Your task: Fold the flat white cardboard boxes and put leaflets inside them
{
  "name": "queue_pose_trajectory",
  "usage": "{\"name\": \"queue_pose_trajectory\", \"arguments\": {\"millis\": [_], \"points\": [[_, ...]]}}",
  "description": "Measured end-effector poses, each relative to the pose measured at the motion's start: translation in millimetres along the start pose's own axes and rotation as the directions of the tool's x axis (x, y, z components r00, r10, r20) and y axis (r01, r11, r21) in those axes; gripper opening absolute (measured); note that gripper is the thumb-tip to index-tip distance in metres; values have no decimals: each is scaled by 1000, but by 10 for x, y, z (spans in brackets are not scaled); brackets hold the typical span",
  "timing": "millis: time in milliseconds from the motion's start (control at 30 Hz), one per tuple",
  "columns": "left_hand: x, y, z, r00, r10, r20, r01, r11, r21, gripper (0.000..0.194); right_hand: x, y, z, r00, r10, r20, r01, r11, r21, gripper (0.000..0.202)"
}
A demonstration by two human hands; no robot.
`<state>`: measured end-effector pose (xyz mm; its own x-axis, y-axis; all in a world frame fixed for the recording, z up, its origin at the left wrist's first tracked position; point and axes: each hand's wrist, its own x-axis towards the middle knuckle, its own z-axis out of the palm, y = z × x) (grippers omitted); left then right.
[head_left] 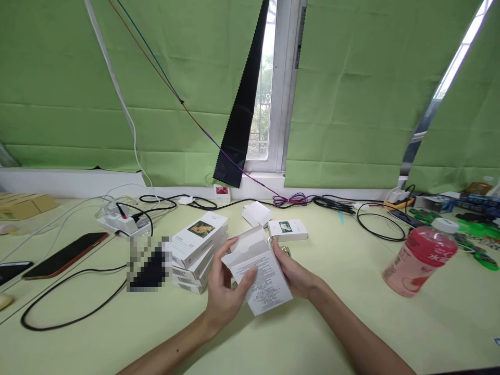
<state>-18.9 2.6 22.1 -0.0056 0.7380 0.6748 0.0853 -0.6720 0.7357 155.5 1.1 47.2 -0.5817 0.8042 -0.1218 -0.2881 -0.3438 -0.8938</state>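
A small white cardboard box [269,284] with fine grey print is tilted in front of me, its top flap [252,239] standing up and its end open. My left hand [226,284] grips it from the left, thumb across the printed face and fingers behind. My right hand [295,273] holds its right edge, with most of the fingers hidden behind the box. A small shiny gold-coloured thing [287,251] shows by the right fingers; whether they touch it I cannot tell. To the left stands a stack of similar white boxes [197,237], the top one bearing a yellow flower picture.
Behind my hands lie another white box [292,229] and a white open carton [257,213]. A pink drink bottle [420,258] stands at right. Phones [66,255], a power strip [121,221] and a looped black cable [74,325] occupy the left. More cables run along the wall.
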Motion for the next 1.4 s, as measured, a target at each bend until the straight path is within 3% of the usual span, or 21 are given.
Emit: {"name": "queue_pose_trajectory", "arguments": {"millis": [300,600,1133,1267,1400], "points": [[-1,-6,10,1000,-8,-5,8,1000,3,54,22,13,-18,999,-27,-29,27,1000,8,76],[33,-4,22,997,-32,-70,28,998,-52,40,-14,-39,53,984,-172,-45,172,985,-4,66],[46,-57,57,994,-82,-75,76,994,-77,54,40,-21,-17,929,-344,-136,343,939,-31,61],[44,-56,68,998,-34,-61,30,998,-59,54,56,-12,-26,914,-376,-153,380,925,-7,62],[37,-73,61,989,109,-98,-102,992,79,56,78,4,-44,890,-405,-211,416,909,9,67]]}}
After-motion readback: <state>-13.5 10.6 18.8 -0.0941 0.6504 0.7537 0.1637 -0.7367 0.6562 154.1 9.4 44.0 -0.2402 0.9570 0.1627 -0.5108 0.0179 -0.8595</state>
